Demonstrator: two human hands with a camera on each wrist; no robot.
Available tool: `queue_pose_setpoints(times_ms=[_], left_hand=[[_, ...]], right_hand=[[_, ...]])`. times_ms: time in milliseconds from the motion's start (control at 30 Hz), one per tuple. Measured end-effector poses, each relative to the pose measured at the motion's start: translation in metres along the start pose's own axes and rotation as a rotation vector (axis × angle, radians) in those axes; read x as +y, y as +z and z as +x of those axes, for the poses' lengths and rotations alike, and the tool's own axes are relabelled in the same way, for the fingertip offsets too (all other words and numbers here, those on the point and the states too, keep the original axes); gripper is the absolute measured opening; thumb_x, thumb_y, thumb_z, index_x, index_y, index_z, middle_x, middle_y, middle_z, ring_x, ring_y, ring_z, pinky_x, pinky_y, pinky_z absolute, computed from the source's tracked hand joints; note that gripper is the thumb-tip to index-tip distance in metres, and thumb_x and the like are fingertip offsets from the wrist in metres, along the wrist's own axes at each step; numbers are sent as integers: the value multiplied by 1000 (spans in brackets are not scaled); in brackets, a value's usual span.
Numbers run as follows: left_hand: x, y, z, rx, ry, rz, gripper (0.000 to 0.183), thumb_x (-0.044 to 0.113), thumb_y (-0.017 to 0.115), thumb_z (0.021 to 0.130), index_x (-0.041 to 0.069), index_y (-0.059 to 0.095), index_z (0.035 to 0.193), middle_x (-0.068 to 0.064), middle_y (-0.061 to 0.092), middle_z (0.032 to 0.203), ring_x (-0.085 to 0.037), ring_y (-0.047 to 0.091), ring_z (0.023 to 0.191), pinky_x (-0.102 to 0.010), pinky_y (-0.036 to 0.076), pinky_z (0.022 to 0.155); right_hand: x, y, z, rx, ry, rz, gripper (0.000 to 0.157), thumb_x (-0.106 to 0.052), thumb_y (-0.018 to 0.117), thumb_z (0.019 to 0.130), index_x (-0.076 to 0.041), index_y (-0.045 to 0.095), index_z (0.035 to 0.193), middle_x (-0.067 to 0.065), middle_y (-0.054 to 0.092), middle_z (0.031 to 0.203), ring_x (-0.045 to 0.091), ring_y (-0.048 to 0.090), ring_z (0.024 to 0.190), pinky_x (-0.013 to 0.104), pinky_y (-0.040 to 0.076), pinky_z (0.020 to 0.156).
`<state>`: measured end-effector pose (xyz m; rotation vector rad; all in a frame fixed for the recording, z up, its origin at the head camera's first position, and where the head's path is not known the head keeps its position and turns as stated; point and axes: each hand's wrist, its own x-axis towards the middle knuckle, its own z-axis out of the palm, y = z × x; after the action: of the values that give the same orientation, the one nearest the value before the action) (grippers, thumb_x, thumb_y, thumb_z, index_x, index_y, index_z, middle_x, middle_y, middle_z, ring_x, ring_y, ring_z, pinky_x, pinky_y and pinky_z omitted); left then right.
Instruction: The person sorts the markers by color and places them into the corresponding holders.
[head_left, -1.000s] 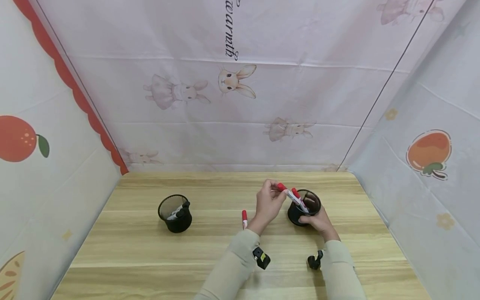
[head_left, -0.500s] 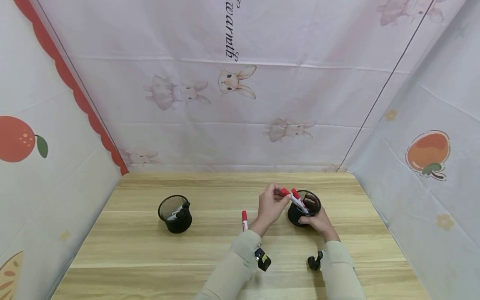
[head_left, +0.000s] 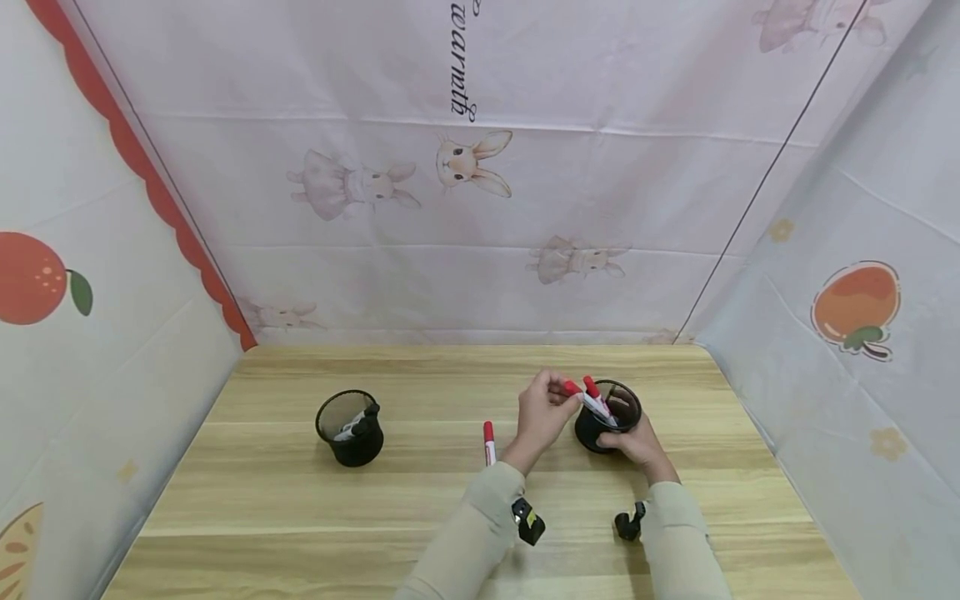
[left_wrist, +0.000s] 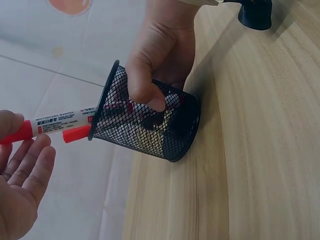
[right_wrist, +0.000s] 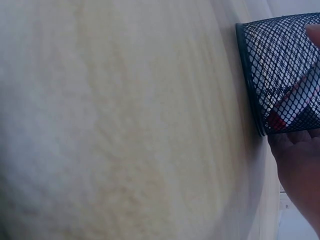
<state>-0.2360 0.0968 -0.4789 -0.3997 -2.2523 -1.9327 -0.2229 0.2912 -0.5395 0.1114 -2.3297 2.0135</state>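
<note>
My left hand (head_left: 543, 414) pinches a whiteboard marker (left_wrist: 62, 121) by its red cap, and the white barrel slants into a black mesh pen cup (left_wrist: 142, 127). A second red-capped marker (head_left: 592, 387) leans inside that cup, its cap poking past the rim. My right hand (head_left: 637, 441) grips the cup's side, thumb in front and fingers behind, as the left wrist view shows. The cup stands upright on the table. In the right wrist view, a marker's red end shows through the mesh (right_wrist: 295, 75) near the base.
Another red-capped marker (head_left: 489, 442) lies on the wooden table (head_left: 420, 517), partly hidden by my left wrist. At the left stands a second black mesh cup (head_left: 357, 442) with dark-capped markers (head_left: 351, 426) inside. Printed cloth walls (head_left: 480, 283) border the table.
My left hand has moved slightly right and down, and the marker it pinches has slid deeper into the cup. My right hand and the cup have stayed in place.
</note>
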Motion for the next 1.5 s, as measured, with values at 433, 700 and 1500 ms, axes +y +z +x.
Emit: queue_pose_setpoints(times_ms=[433, 700, 1500], left_hand=[[0, 5, 0, -22, -27, 9, 16, 10, 72, 81, 9, 59, 90, 5, 60, 78, -6, 56, 67, -21, 50, 62], [-2, 9, 1, -42, -47, 41, 15, 13, 72, 81, 9, 60, 90, 6, 59, 79, -5, 55, 70, -20, 49, 63], [-1, 11, -2, -91, -67, 50, 22, 14, 73, 81, 0, 61, 94, 6, 60, 77, -5, 58, 68, -20, 50, 61]], right_hand=[[-2, 2, 0, 4, -12, 36, 86, 22, 71, 60, 12, 29, 135, 38, 42, 126, 19, 47, 106, 37, 35, 97], [0, 2, 2, 1, 14, 16, 86, 21, 71, 61, 10, 30, 135, 36, 42, 128, 23, 46, 108, 30, 37, 93], [1, 0, 0, 9, 1, -1, 87, 20, 71, 59, 11, 29, 135, 35, 42, 127, 15, 47, 105, 24, 36, 92]])
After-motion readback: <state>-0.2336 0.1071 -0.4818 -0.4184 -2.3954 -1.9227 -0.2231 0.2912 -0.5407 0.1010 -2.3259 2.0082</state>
